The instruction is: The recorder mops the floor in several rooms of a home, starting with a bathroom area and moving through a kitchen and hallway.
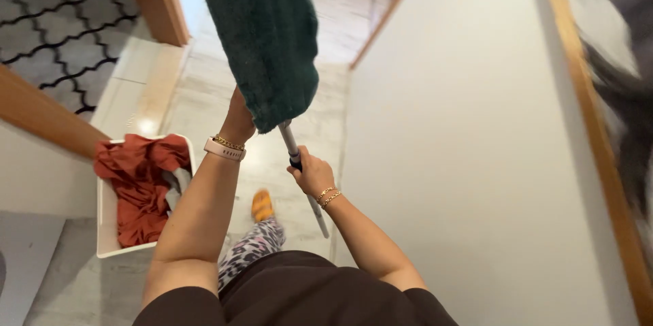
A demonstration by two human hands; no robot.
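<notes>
A long dark green fluffy duster head (265,33) points up and away from me on a grey metal pole (305,183). My right hand (313,171) is closed around the pole at its black grip, with gold bracelets on the wrist. My left hand (238,122) reaches up to the lower end of the green head, and its fingers are hidden behind the fabric. A pale pink watch and a gold bracelet sit on that wrist.
A white laundry basket (105,224) holding rust-red cloth stands on the marble floor at my left. A white wall (462,163) with wooden trim runs along my right. A wooden door frame (160,6) and a grey patterned rug (54,33) lie far left. My orange slipper (262,205) shows below.
</notes>
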